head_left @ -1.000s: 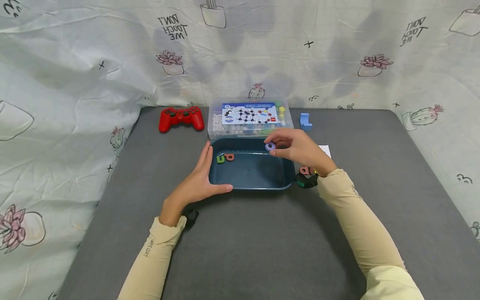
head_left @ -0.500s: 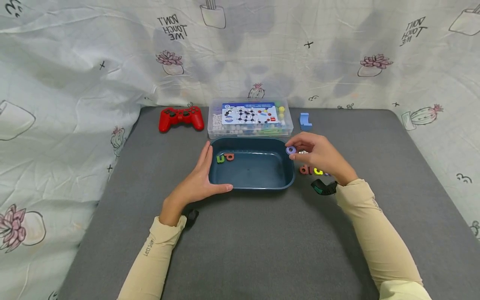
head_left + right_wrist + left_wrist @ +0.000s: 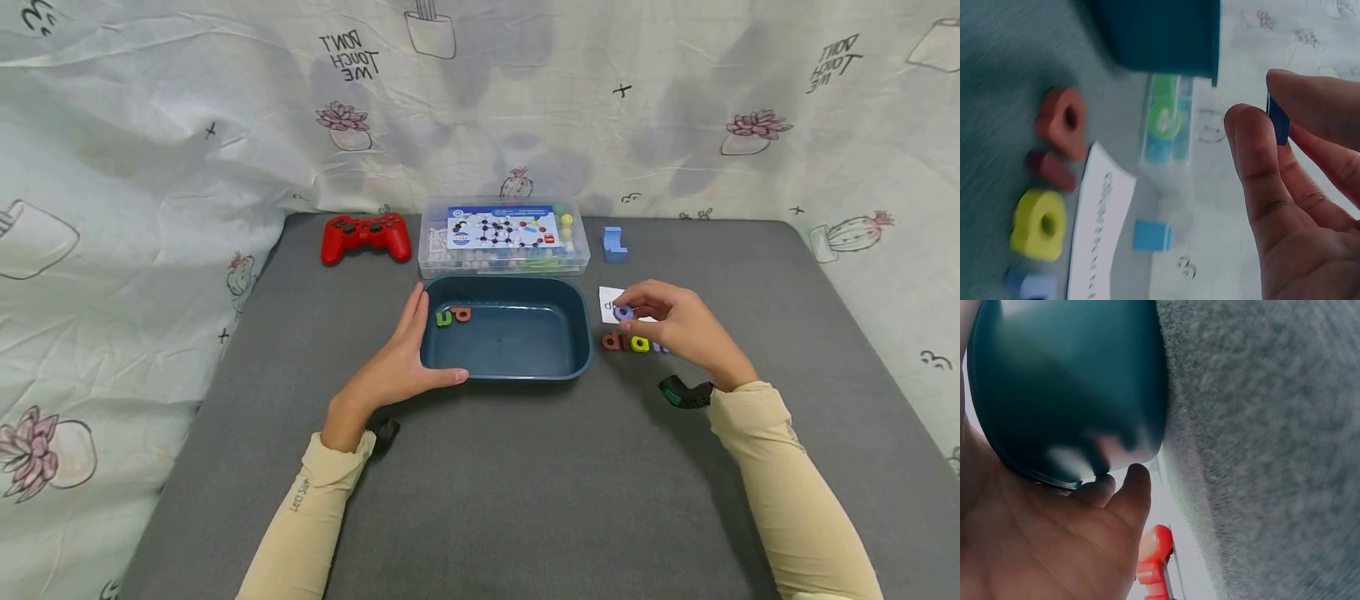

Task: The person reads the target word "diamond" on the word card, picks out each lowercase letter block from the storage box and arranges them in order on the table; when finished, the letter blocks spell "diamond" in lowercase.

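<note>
My left hand (image 3: 396,360) spans the left end of the dark blue tray (image 3: 517,342). Its straight fingers touch the left wall and its thumb lies along the front rim. Inside the tray are a green letter piece (image 3: 444,318) and an orange-red letter piece (image 3: 461,314). Right of the tray, my right hand (image 3: 686,329) pinches a small purple ring-shaped letter (image 3: 623,312) above a white card (image 3: 610,306). In the right wrist view that purple letter (image 3: 1279,122) appears edge-on between thumb and finger. Below the card lies a row with a red letter (image 3: 1063,122), dark red letter (image 3: 1052,170) and yellow letter (image 3: 1039,224).
Behind the tray stands a clear plastic box (image 3: 502,237) with a molecule-model label. A red game controller (image 3: 366,237) lies at the back left. Right of the box is a small light blue block (image 3: 613,245). A patterned cloth (image 3: 480,100) hangs behind the grey table (image 3: 480,483).
My right hand has moved right, from above the tray to above the card, still pinching the purple letter. The left hand stays at the tray's left end.
</note>
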{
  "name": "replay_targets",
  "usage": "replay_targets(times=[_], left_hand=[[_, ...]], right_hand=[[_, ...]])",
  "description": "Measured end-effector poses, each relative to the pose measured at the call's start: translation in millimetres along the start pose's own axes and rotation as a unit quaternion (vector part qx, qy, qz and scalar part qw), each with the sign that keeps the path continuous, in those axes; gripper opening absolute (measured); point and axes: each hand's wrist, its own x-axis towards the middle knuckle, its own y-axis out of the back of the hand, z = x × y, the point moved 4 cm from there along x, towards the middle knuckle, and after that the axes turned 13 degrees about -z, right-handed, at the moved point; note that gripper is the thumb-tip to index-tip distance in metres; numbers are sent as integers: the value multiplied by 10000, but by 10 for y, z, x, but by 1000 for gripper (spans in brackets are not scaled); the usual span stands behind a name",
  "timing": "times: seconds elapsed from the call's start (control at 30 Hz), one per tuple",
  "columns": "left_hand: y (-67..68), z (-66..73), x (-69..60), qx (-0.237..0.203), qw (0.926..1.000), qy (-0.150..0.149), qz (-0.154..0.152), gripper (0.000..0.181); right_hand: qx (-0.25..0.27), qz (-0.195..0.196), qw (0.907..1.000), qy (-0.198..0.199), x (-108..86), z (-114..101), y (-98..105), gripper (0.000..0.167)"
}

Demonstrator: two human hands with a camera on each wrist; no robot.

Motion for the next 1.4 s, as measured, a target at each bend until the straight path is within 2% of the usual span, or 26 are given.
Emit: replay_targets(times=[0.3, 0.53, 0.93, 1.13, 1.4], left_hand=[[-1, 0, 10, -29, 10000, -17, -30, 132], [-19, -6, 10, -29, 10000, -50, 12, 132], [-4, -14, -1, -86, 9999, -95, -13, 131], [1, -6, -13, -84, 9999, -78, 1, 132], [-23, -4, 2, -34, 10000, -72, 31, 133]], right_hand=[[-38, 243, 9992, -329, -217, 271, 87, 30], [-105, 480, 9981, -359, -405, 430, 186, 32], [-380, 826, 9921, -860, -655, 702, 282, 32], [-555, 774, 9908, -964, -693, 802, 301, 29], [-949, 460, 9848, -1380, -671, 940, 267, 30]])
